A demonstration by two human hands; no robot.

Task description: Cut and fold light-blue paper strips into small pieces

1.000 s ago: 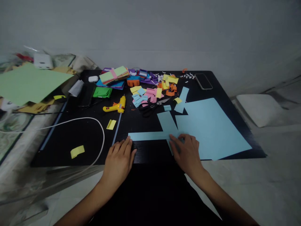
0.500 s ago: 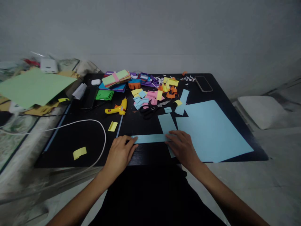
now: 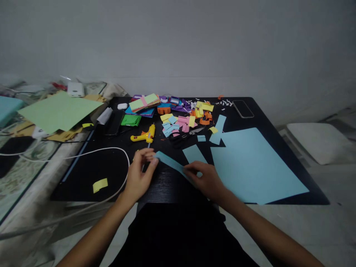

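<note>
A narrow light blue paper strip slants between my hands above the black table. My left hand pinches its upper left end between thumb and fingers. Lower down on the right, my right hand grips the strip's other end, whose tip is partly hidden by the fingers. Behind my right hand lies a wider blue strip, and to the right is a large blue sheet. Black-handled scissors rest beyond the hands, beside small blue, pink and yellow folded pieces.
A yellow glue gun lies behind my left hand. A white cable curves across the table's left part, near a yellow paper piece. Phones and paper stacks are at the back. A white stool stands right.
The strip has gone from flat and level to slanted, its left end raised. My left hand has turned upward around that end; my right hand has shifted slightly left. The view has shifted a little.
</note>
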